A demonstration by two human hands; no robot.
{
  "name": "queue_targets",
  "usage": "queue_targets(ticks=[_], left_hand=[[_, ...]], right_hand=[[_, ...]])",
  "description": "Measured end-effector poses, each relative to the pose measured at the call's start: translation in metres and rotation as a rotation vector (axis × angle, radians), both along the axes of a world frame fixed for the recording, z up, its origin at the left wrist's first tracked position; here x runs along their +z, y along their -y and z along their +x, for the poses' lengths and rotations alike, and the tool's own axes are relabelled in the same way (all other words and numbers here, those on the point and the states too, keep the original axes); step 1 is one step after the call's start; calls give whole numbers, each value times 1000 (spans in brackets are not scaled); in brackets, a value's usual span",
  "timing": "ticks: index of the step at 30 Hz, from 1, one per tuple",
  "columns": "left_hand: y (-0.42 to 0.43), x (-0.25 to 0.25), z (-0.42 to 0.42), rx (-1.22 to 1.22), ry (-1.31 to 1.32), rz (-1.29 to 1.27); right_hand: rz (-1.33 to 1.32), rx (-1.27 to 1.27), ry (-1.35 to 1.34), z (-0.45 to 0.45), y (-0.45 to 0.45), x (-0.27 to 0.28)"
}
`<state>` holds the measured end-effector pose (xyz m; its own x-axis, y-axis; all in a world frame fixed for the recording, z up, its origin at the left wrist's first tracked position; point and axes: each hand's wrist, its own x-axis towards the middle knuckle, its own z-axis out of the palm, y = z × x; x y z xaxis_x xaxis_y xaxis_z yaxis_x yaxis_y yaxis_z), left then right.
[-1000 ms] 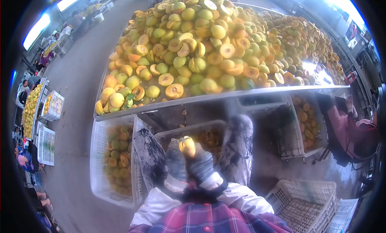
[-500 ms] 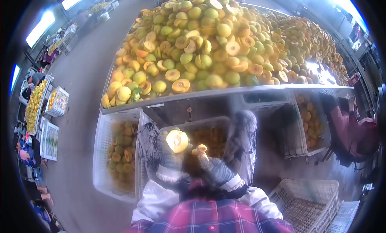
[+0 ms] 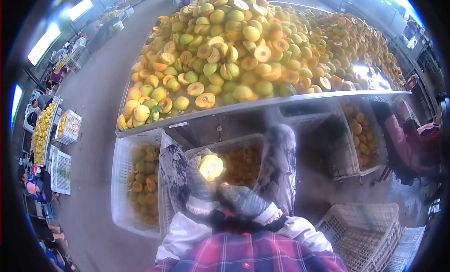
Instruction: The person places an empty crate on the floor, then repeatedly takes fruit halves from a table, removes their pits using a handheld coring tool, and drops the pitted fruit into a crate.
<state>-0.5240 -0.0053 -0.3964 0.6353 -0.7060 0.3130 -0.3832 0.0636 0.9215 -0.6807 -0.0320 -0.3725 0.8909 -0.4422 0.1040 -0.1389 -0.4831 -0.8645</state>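
My left hand, in a grey knit glove, is closed on a yellow peach half with its cut face turned up. My right hand, also gloved, is right beside it, just below and to the right of the peach half. Its fingers are curled, and whatever they hold is hidden. Both hands are between my knees, above a crate of cut peaches. On the table in front lies a big heap of whole and halved peaches.
A white crate of peaches stands by my left knee, another crate of fruit to the right. A white crate sits at lower right. A person sits at far right. Other people and fruit tables line the left side.
My right hand has moved left and down toward my left hand, and the small fruit piece at its fingertips no longer shows. The peach half has shifted slightly right. The view has tilted slightly.
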Motion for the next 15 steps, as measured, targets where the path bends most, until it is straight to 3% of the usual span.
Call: queue_targets(ticks=[1,2,3,4,5,6,8,9,10,11,12,13,14,15], left_hand=[[0,-26,8,-140,-452,-147],[4,-22,8,-280,-904,-291],[2,-17,4,-283,-906,-283],[-1,-12,-3,-190,-722,-185],[-1,3,-9,-100,-535,-88],[1,10,-10,-107,-538,-81],[5,19,-10,-78,-1145,-43],[6,21,-15,-77,-1146,-41],[7,22,-24,17,-768,-18],[10,22,-34,105,-388,6],[19,17,-44,103,-390,13],[31,10,-55,282,-252,-136],[38,2,-60,458,-111,-284],[35,-6,-54,454,-113,-277]], right_hand=[[492,-149,43,0,4,33],[987,-301,86,0,7,54],[989,-292,154,-1,9,47],[994,-301,157,1,11,35],[657,-307,109,3,12,18],[319,-306,57,6,13,13],[314,-291,5,12,18,17],[305,-267,-42,15,20,20],[307,-267,-43,18,18,6],[148,-304,55,21,12,-19],[-10,-341,150,23,11,-23],[-5,-346,146,22,11,-24],[317,-349,16,21,16,-6],[639,-345,-114,20,19,3]])
